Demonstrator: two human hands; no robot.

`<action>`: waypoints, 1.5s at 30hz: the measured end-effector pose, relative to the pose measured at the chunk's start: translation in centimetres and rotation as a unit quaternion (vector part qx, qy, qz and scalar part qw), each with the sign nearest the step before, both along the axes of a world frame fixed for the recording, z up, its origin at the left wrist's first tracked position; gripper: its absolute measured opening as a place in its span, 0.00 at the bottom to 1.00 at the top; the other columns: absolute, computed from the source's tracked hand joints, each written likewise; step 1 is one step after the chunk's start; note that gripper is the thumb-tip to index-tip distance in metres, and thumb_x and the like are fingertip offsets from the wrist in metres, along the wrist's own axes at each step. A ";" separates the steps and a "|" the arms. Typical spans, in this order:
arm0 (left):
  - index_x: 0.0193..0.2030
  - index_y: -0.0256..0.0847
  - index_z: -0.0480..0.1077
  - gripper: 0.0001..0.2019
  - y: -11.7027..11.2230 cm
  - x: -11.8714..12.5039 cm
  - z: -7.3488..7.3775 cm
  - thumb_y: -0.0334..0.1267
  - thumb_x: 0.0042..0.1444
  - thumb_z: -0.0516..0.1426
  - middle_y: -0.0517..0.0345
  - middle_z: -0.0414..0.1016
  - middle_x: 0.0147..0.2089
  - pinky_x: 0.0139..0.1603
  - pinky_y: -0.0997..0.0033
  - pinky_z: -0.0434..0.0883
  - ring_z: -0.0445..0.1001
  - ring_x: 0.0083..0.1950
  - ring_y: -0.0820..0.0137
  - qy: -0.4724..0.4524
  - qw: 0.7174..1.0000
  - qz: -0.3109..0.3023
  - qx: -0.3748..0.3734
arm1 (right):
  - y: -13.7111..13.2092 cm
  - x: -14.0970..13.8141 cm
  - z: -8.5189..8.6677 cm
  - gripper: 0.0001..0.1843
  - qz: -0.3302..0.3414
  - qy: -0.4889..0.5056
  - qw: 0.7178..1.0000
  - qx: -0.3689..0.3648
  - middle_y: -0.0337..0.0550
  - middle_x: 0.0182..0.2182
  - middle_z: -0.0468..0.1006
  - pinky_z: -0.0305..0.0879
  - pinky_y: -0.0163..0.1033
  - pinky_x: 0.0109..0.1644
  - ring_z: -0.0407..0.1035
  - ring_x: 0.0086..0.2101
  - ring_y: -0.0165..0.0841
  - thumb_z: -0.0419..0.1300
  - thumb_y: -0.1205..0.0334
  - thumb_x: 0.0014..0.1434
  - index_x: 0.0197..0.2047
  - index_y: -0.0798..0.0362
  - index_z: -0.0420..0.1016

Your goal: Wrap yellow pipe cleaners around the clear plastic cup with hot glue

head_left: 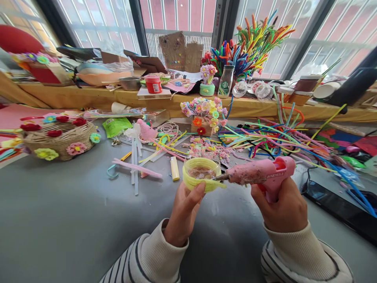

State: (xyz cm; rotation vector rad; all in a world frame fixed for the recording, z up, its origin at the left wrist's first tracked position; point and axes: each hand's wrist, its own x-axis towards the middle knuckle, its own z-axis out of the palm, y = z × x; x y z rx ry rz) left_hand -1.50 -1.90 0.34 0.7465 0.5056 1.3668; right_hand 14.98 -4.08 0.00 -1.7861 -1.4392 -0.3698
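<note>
My left hand [183,214] is closed round a small round cup wrapped in yellow-green pipe cleaner [201,174], held up above the grey table [59,220]. My right hand [282,206] grips the handle of a pink hot glue gun [260,173]. The gun's metal nozzle points left and touches the cup's right rim. A loose end of the yellow-green wrap hangs just below the nozzle.
A woven basket with felt flowers [60,137] stands at the left. Glue sticks, a yellow lighter [174,168] and small flowers lie ahead of the cup. Loose coloured pipe cleaners [273,137] spread to the right. A dark tablet [338,204] lies at the right edge.
</note>
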 end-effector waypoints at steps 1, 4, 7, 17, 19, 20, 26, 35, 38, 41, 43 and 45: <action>0.44 0.44 0.70 0.15 0.0 0.0 0.0 0.38 0.46 0.59 0.59 0.75 0.45 0.50 0.70 0.65 0.69 0.49 0.67 0.000 1.000 0.002 0.000 | 0.0 0.0 0.0 0.17 -0.001 0.003 1.000 0.000 0.35 0.18 0.59 0.50 0.36 0.18 0.52 0.16 0.27 0.55 0.53 0.48 0.36 0.58 0.67; 0.44 0.43 0.70 0.16 0.0 0.1 0.1 0.38 0.46 0.58 0.58 0.74 0.45 0.50 0.69 0.65 0.69 0.50 0.66 0.005 1.000 0.012 0.002 | -0.1 0.0 0.1 0.17 0.000 0.009 1.000 -0.007 0.34 0.18 0.59 0.51 0.36 0.19 0.52 0.17 0.27 0.55 0.54 0.47 0.37 0.58 0.67; 0.44 0.43 0.70 0.15 -0.1 0.1 0.2 0.38 0.46 0.58 0.58 0.74 0.45 0.51 0.68 0.64 0.69 0.50 0.65 0.003 1.000 0.013 0.002 | -0.1 0.0 0.1 0.16 -0.002 0.012 1.000 -0.008 0.34 0.18 0.58 0.50 0.36 0.19 0.52 0.16 0.27 0.55 0.55 0.47 0.37 0.58 0.67; 0.42 0.45 0.71 0.14 -0.1 0.1 0.2 0.38 0.46 0.59 0.63 0.76 0.43 0.46 0.76 0.67 0.71 0.47 0.71 -0.005 1.000 0.014 0.002 | 0.2 0.0 -0.1 0.14 -0.002 0.009 0.999 0.034 0.33 0.18 0.57 0.45 0.34 0.16 0.48 0.15 0.25 0.52 0.51 0.49 0.31 0.54 0.64; 0.43 0.44 0.71 0.14 -0.1 0.1 0.1 0.38 0.47 0.59 0.62 0.75 0.44 0.48 0.75 0.66 0.70 0.48 0.70 -0.003 1.000 0.018 0.005 | 0.2 0.0 0.0 0.15 0.002 0.009 0.999 0.033 0.33 0.17 0.56 0.44 0.34 0.16 0.48 0.15 0.25 0.51 0.50 0.50 0.30 0.55 0.64; 0.43 0.44 0.71 0.14 -0.1 0.1 0.1 0.38 0.47 0.59 0.61 0.75 0.45 0.48 0.75 0.66 0.70 0.49 0.70 -0.004 1.000 0.019 0.005 | 0.1 0.0 0.0 0.15 0.004 0.010 1.000 0.030 0.33 0.17 0.55 0.44 0.34 0.16 0.48 0.15 0.25 0.51 0.50 0.50 0.31 0.55 0.64; 0.43 0.46 0.71 0.14 -0.1 0.1 0.2 0.38 0.47 0.59 0.63 0.76 0.43 0.48 0.76 0.66 0.70 0.47 0.71 0.002 1.000 0.021 0.003 | 0.1 0.0 0.1 0.14 0.005 0.016 1.000 0.021 0.33 0.18 0.55 0.46 0.36 0.17 0.49 0.15 0.26 0.52 0.52 0.50 0.33 0.55 0.64; 0.43 0.45 0.71 0.14 -0.1 0.1 0.1 0.39 0.47 0.59 0.62 0.76 0.41 0.46 0.76 0.67 0.71 0.45 0.72 0.003 0.999 0.033 0.004 | 0.1 0.2 -0.2 0.10 0.033 0.027 0.998 0.034 0.35 0.18 0.56 0.45 0.36 0.17 0.50 0.16 0.27 0.54 0.56 0.49 0.32 0.53 0.63; 0.43 0.46 0.71 0.14 -0.1 0.2 0.2 0.38 0.47 0.58 0.62 0.76 0.41 0.47 0.75 0.67 0.71 0.46 0.71 0.002 0.999 0.032 0.009 | 0.1 0.3 -0.2 0.11 0.040 0.024 0.998 0.034 0.38 0.20 0.60 0.49 0.37 0.18 0.58 0.19 0.31 0.54 0.56 0.49 0.34 0.54 0.63; 0.43 0.46 0.70 0.14 -0.1 0.2 0.3 0.38 0.48 0.57 0.62 0.76 0.43 0.47 0.74 0.66 0.71 0.46 0.71 0.002 0.999 0.033 0.010 | 0.3 0.5 -0.3 0.13 0.043 0.021 0.998 0.039 0.44 0.24 0.65 0.54 0.38 0.21 0.65 0.25 0.37 0.54 0.58 0.49 0.38 0.55 0.65; 0.44 0.45 0.70 0.14 -0.1 0.2 0.3 0.39 0.48 0.57 0.61 0.76 0.43 0.47 0.73 0.66 0.71 0.47 0.70 0.006 0.999 0.036 0.010 | 0.4 0.5 -0.4 0.16 0.044 0.020 0.998 0.043 0.47 0.26 0.68 0.57 0.39 0.22 0.67 0.28 0.39 0.54 0.58 0.49 0.41 0.57 0.65; 0.44 0.45 0.70 0.14 -0.1 0.2 0.3 0.39 0.48 0.57 0.60 0.76 0.43 0.47 0.72 0.66 0.71 0.47 0.69 0.010 0.999 0.035 0.007 | 0.5 0.6 -0.4 0.18 0.043 0.018 0.998 0.046 0.48 0.28 0.69 0.58 0.40 0.23 0.67 0.29 0.40 0.54 0.58 0.49 0.43 0.57 0.65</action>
